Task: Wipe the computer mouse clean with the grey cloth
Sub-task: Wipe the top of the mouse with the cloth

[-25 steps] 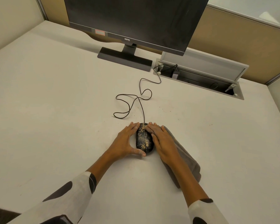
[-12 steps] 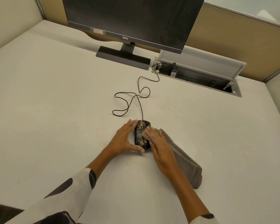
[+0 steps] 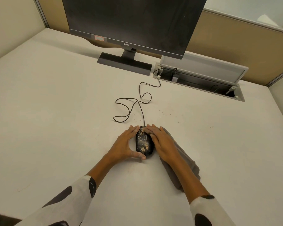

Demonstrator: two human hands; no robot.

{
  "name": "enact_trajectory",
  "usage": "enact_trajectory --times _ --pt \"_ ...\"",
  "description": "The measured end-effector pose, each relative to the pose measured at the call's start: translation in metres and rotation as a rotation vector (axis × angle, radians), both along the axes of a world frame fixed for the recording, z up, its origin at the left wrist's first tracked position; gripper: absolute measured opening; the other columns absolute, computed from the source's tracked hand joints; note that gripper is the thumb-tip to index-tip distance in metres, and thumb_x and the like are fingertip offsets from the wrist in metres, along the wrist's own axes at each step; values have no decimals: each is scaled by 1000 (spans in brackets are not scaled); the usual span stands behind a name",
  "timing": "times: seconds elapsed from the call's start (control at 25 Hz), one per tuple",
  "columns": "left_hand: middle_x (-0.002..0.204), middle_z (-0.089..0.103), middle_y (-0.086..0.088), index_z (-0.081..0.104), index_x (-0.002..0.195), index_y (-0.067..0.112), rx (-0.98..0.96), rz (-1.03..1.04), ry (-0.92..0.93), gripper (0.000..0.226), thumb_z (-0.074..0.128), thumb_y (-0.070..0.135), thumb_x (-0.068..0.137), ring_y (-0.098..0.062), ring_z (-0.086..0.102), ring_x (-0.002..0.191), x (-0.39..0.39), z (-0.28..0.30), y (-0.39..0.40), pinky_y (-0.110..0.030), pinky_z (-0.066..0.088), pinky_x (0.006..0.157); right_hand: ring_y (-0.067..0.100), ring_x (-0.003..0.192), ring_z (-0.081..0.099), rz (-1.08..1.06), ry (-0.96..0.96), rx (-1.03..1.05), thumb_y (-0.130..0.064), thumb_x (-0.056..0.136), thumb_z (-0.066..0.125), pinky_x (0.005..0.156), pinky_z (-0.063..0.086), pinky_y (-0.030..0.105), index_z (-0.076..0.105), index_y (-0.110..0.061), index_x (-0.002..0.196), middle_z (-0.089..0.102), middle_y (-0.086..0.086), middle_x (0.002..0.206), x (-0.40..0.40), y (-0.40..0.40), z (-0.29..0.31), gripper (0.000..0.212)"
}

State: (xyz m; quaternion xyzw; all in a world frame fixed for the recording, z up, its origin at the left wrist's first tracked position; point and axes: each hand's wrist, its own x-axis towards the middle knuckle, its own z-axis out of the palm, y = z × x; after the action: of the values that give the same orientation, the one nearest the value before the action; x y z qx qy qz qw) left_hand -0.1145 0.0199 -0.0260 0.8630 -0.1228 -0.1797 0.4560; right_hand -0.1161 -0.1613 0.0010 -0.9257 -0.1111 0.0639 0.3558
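Observation:
A black wired computer mouse (image 3: 144,142), speckled with tan dust, lies on the white desk. My left hand (image 3: 123,145) cups its left side, with fingers at the front and the thumb at the rear. My right hand (image 3: 162,141) lies flat on the grey cloth (image 3: 185,162) against the mouse's right side, its fingertips pressing cloth onto the front right of the mouse. The cloth trails back under my right forearm.
The mouse cable (image 3: 132,106) loops across the desk to an open cable tray (image 3: 201,82) at the back right. A dark monitor (image 3: 134,23) on its stand (image 3: 124,63) stands behind. Partition walls enclose the desk. Specks of dust lie near the mouse.
My right hand with the cloth slid back onto the mouse half a second ago, then forward to its front right. More of the mouse's top shows now. My left hand kept its hold.

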Motion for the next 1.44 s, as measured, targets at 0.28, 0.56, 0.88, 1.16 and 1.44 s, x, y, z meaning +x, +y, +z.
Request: enact_trajectory --times 0.28,0.56,0.88,1.16,1.44 --pt "156 18 1 17 144 24 10 -4 -24 116 85 44 52 -11 6 143 0 -1 -2 -35 11 117 20 133 37 -107 -66 -40 -6 99 35 118 11 32 47 -11 132 49 9 139 -14 14 -5 35" --pt "156 15 -2 15 144 22 37 -13 -15 116 84 44 54 -15 6 144 0 -1 -2 -40 11 119 30 131 41 -146 -218 -337 11 83 49 117 15 40 36 2 137 48 19 138 -74 21 -14 56" --pt "157 14 -1 15 144 24 26 -10 -4 116 84 45 53 -15 7 144 0 1 0 -42 12 119 8 125 43 -157 -100 53 5 94 43 115 16 27 52 -13 127 54 -6 127 -66 2 1 38" --pt "156 14 1 16 144 27 -13 -12 -14 116 85 44 53 -12 6 143 0 -1 1 -33 9 115 25 137 31 -126 39 -20 1 96 35 118 7 41 55 -10 123 56 11 132 17 17 5 36" --pt "155 18 0 17 144 24 -12 -18 -38 117 84 47 52 -12 6 143 2 -6 0 -35 9 117 22 137 33 -118 -33 100 8 91 41 118 10 35 54 -8 126 52 11 136 -11 16 2 41"
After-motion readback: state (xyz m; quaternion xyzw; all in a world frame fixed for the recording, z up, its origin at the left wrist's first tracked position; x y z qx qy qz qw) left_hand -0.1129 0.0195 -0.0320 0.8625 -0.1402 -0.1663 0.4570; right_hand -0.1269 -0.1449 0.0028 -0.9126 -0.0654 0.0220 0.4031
